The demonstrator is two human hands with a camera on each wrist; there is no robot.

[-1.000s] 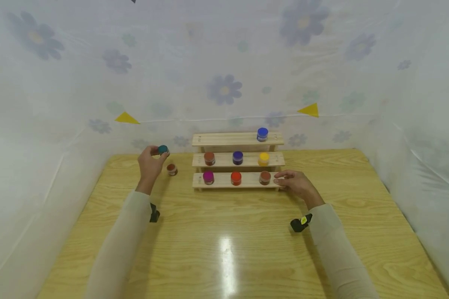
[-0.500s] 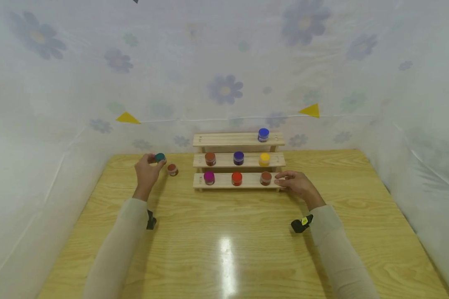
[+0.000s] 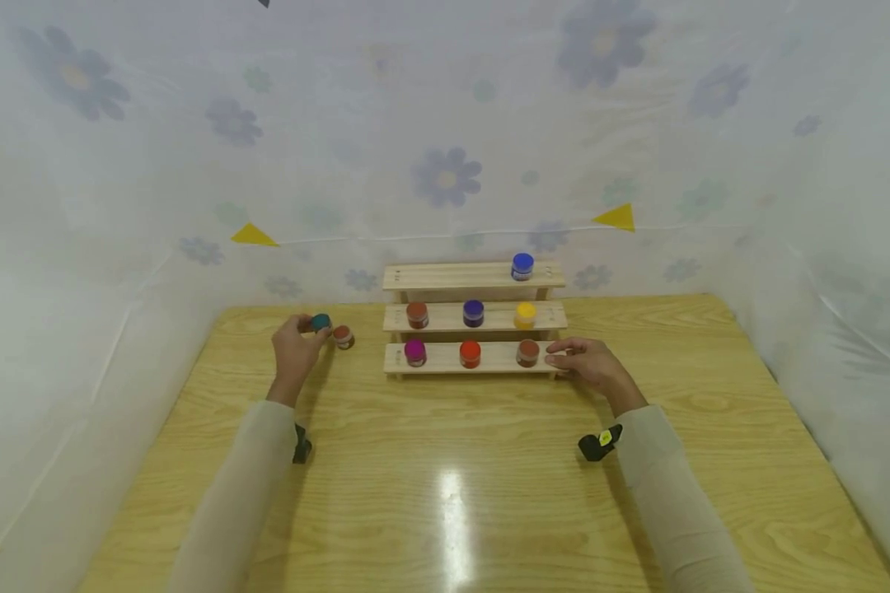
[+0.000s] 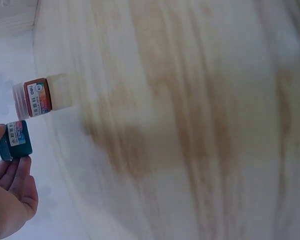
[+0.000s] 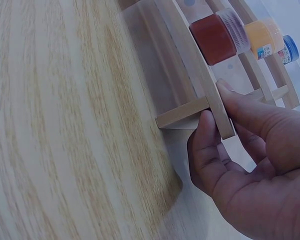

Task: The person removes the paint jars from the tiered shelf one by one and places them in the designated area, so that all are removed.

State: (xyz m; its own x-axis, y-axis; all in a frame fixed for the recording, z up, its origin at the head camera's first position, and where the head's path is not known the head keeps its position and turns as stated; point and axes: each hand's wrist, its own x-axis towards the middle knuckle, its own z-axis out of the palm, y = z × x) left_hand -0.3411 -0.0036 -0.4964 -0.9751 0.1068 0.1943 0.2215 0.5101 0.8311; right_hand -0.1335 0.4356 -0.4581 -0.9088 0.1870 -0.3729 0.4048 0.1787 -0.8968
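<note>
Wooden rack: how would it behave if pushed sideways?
The rack looks stiff: straight slats on legs, so it probably slides as one piece. The jars could shift or tip, since its flat tiers show no rim. The right hand pinching its lowest tier may steady that end.

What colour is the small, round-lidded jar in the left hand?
Teal jar, clearest in the left wrist view.

Soft, even, muted light fills the head view; white glare point(image 3: 452, 527) streaks the table point(image 3: 374, 461), and faint shadows lie beside both sleeves point(image 3: 230, 490). The wrist views are dimmer and bluish; the left blurs the table, its jars point(image 4: 22, 149) clearer.
</note>
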